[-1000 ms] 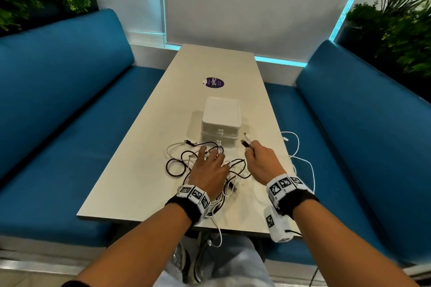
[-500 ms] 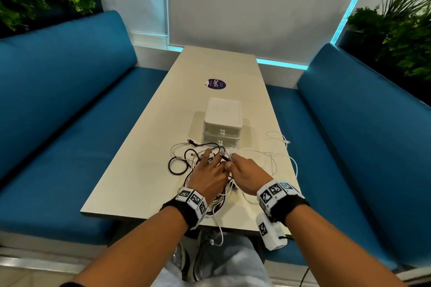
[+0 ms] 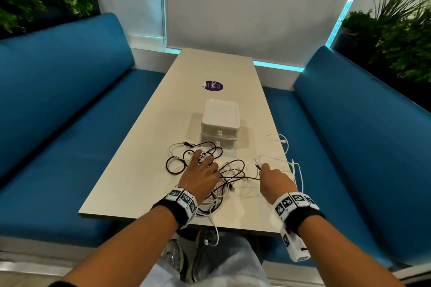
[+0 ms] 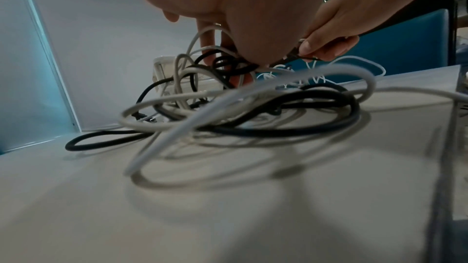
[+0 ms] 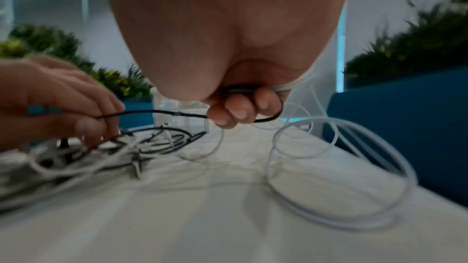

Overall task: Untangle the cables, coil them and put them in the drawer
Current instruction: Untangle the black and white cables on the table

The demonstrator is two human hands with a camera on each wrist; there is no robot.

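Note:
A tangle of black and white cables [image 3: 229, 171] lies on the pale table [image 3: 140, 182] in front of a white two-drawer box [image 3: 220, 121], both drawers closed. My left hand [image 3: 203, 163] rests on the tangle with spread fingers pressing it down; the left wrist view shows those fingers [image 4: 210, 47] among the loops. To the right, my right hand [image 3: 265, 169] grips a thin black cable [image 5: 164, 114] that runs taut back to the left hand [image 5: 96, 127]. A thin white cable [image 5: 341, 167] also passes through the right hand [image 5: 235, 115] and loops on the table.
Blue benches [image 3: 58, 105] flank the table on both sides. A purple sticker [image 3: 213, 86] lies beyond the box. One white cable end [image 3: 213, 233] hangs off the near table edge, another white cable [image 3: 283, 141] trails toward the right edge. Plants stand in the back corners.
My right hand has moved from beside my left hand out to the right, drawing the thin black cable out of the tangle. My left hand has stayed on the tangle.

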